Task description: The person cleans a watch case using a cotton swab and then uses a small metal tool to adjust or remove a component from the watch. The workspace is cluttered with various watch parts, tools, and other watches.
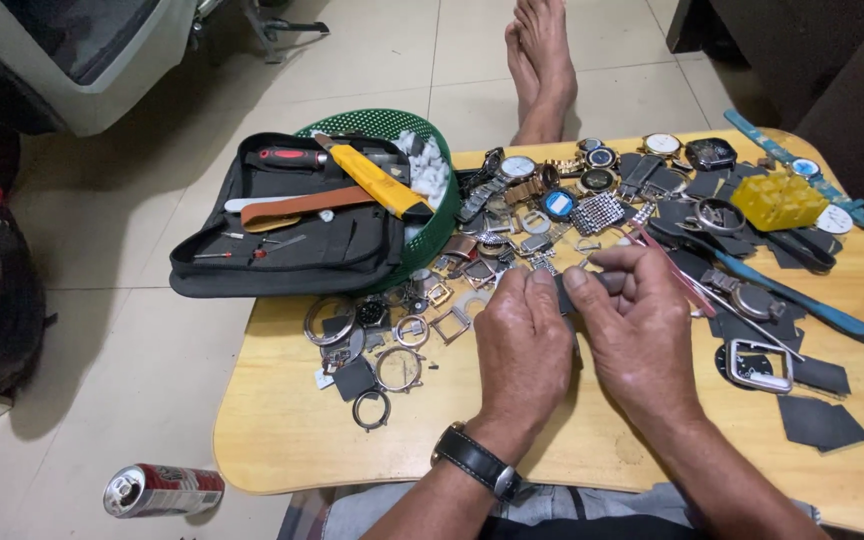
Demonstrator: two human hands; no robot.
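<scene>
Head view: the left hand and right hand pinch 1 small dark flat piece between their fingertips above the pale wooden low table. It looks light, thin and easily dropped (best gripped at its edges). Metal watch cases and a yellow plastic block lie scattered around.

Low wooden table — pale tiled floor.

Both hands pinching a small dark part, watch parts — wooden table
</scene>
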